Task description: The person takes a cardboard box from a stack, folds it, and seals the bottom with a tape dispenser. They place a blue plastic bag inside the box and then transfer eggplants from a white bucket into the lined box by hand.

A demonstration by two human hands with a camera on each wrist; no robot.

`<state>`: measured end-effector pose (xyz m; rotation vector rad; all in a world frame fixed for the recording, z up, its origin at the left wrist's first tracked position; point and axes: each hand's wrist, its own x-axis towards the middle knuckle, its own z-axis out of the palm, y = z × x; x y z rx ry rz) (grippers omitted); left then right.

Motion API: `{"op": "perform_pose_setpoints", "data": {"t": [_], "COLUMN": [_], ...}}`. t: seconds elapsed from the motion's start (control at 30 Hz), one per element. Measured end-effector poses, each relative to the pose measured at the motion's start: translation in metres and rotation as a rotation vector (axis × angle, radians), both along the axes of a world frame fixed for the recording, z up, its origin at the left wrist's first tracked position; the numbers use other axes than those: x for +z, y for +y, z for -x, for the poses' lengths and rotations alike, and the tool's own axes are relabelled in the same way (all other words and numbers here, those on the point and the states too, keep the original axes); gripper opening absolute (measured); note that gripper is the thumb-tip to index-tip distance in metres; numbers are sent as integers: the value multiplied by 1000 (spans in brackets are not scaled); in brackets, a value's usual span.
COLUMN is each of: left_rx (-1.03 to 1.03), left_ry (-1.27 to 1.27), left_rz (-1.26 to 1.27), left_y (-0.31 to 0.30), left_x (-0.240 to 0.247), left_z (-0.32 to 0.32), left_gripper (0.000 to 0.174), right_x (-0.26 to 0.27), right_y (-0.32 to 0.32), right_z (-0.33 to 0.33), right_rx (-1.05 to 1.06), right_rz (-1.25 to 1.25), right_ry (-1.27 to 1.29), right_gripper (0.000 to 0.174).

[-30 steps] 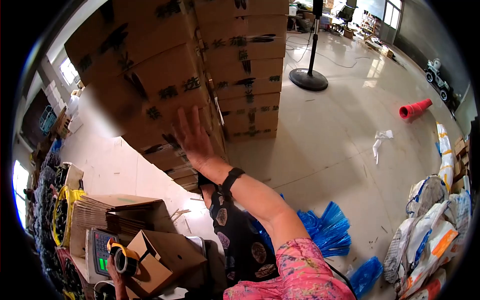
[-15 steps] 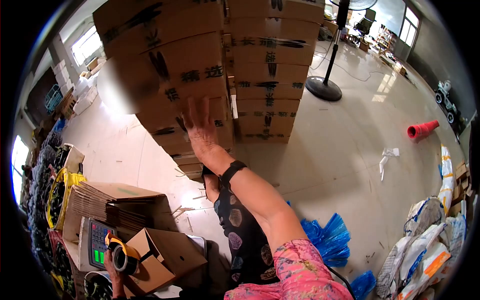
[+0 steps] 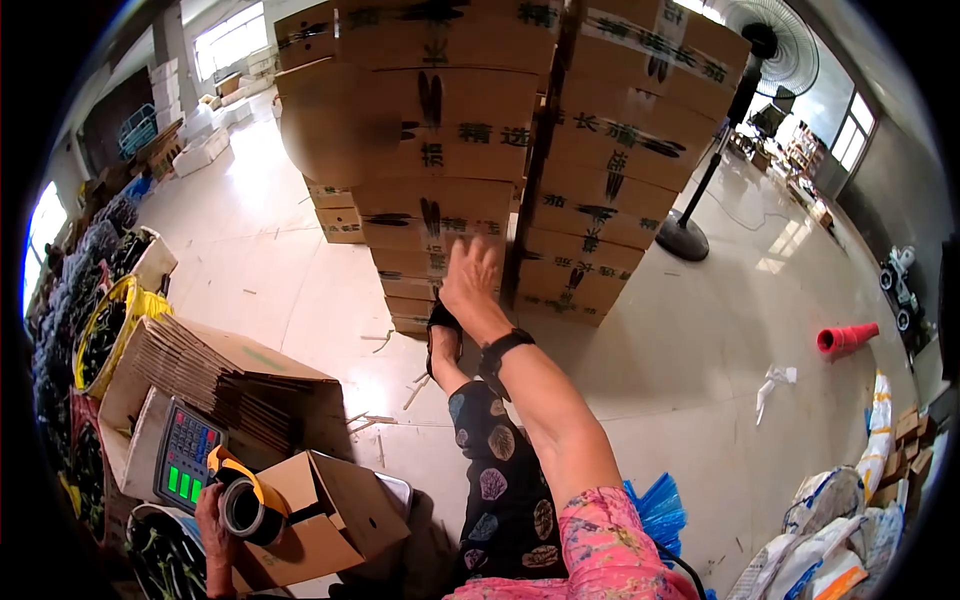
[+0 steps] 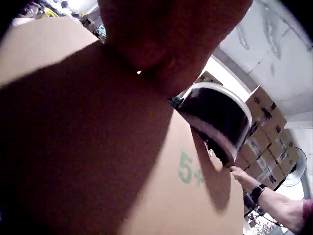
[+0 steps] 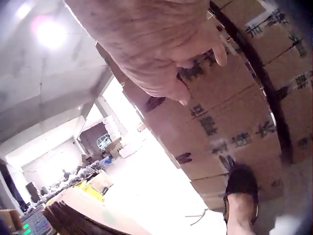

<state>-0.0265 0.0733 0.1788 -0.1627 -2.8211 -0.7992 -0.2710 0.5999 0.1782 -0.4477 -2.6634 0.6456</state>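
Observation:
My left hand (image 3: 213, 530) holds a tape dispenser (image 3: 240, 497) with a yellow-orange body and a wide dark roll, over a cardboard box (image 3: 345, 510) with raised flaps. In the left wrist view the tape roll (image 4: 215, 120) shows beside the shadowed hand, above cardboard printed with a green "5+". My right hand (image 3: 472, 275), slightly blurred, reaches out in front of a tall stack of taped cartons (image 3: 440, 205) with green characters and black marks. Its fingers are loosely bent and hold nothing. A foot in a black shoe (image 3: 443, 325) is at the stack's base.
A second carton stack (image 3: 590, 215) stands right of the first, near a pedestal fan (image 3: 683, 237). A scale display (image 3: 188, 458) and folded cardboard (image 3: 225, 385) are at the left. A red cone-like object (image 3: 848, 338) and white sacks (image 3: 830, 530) lie at the right.
The head view has swung, so the cartons sit further right. My right hand, earlier spread against the front stack, is now lower with its fingers bent. The left hand keeps the tape dispenser.

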Motion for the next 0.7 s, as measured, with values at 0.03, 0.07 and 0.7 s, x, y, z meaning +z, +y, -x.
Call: {"op": "perform_pose_setpoints", "data": {"t": [0.03,0.07,0.7], "left_rx": [6,11,-156], "left_ry": [-11,-22,-72], "left_rz": [-23,-45,-325], "left_y": [-4,-7,-13], "left_x": [-2,-3,28], "left_z": [1,2,-16], "left_gripper": [21,21,30], "right_x": [-7,-12,-71], "right_y": [-1,1,-79], "right_z": [-1,0,-56], "right_rx": [-16,-31,715], "right_rz": [11,22,-305], "right_ry": [11,21,-167], "right_gripper": [70,74,53]}}
